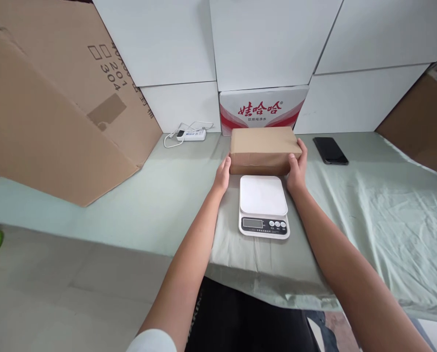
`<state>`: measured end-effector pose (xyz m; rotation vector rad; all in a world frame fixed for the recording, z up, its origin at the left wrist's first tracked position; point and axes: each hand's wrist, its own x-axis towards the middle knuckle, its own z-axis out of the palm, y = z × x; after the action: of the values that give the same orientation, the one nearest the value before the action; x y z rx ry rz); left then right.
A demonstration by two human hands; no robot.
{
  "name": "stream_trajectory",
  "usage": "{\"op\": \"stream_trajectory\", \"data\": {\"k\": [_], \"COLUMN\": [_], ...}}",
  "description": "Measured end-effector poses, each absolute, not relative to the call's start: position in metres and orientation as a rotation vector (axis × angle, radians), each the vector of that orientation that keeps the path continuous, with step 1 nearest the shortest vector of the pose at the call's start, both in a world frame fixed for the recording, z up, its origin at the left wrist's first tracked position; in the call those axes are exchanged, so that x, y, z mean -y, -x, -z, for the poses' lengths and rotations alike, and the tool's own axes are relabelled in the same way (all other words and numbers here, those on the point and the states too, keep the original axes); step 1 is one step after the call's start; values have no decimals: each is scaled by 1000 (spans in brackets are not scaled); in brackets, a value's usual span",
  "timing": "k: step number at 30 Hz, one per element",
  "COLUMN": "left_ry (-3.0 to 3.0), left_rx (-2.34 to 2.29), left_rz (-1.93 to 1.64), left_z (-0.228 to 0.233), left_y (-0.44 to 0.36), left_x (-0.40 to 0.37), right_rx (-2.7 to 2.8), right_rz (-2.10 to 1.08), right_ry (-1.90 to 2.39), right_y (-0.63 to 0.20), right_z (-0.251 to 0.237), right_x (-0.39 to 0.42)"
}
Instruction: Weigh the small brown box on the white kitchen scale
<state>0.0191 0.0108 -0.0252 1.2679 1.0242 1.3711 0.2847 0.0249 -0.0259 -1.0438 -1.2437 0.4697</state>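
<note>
From the head camera, two bare hands hold a small box on a pale green cloth. The small box is plain brown card, with flat sides and straight edges. Its top is light tan, and the side facing near looks darker (that side is in the shade). It is wider than it is tall. Its long way runs from left to right, across the table, with one short end at the left hand and the other at the right hand. The top faces up and one long side faces near.

The left hand is partly curled and presses on the left end, with its thumb by the near corner; most of its other fingers are hidden. The right hand is bent round the right end, thumb on the near side and fingers along the end. I cannot tell if the bottom touches the cloth.

Just on the near side is a white scale. Just on the far side stands a white carton with red marks. A black phone lies to the right.
</note>
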Motion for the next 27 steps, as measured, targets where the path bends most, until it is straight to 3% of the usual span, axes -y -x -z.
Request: {"op": "stream_trajectory", "data": {"k": [15,20,27], "left_ry": [-1307,-1172,-1212], "left_rx": [-1102,-1181,-1128], "left_rz": [-1333,-1445,-1328], "left_z": [20,25,25], "left_y": [-15,2,-7], "left_x": [-10,-17,-7], "right_rx": [1252,1153,1173], "right_rz": [-445,-557,-624], "right_ry": [1033,1034,1111], "right_y": [-288,-299,-298], "right_z": [30,42,42], "right_x": [-30,-35,-32]}}
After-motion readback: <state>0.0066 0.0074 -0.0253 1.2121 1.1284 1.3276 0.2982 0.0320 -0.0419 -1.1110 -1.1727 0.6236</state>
